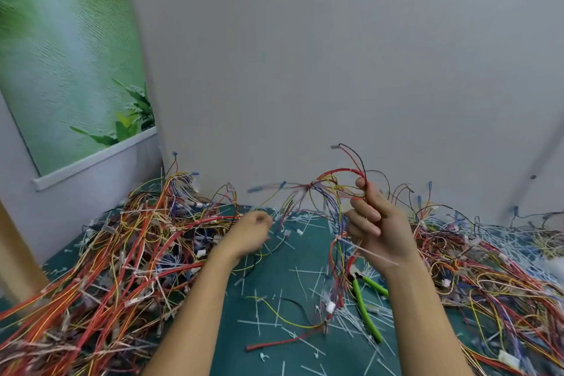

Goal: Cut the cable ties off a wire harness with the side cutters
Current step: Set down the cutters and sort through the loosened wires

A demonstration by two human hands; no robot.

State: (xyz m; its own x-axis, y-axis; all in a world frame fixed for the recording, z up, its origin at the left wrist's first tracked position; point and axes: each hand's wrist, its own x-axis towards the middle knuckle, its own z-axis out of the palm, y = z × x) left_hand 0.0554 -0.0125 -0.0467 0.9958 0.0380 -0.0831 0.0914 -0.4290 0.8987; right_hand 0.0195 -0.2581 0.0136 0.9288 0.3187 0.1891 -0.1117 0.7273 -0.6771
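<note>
Right hand (378, 223) grips harness (335, 186); side cutters (363, 305) flat, jaws away.

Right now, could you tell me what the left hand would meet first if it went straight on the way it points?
Probably the loose strands of the multicoloured wire harness that the right hand holds up; the left hand points toward them, though depth is unclear.

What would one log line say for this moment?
right hand: holds wire harness raised | left hand: grip unclear | side cutters: lying on mat
</note>
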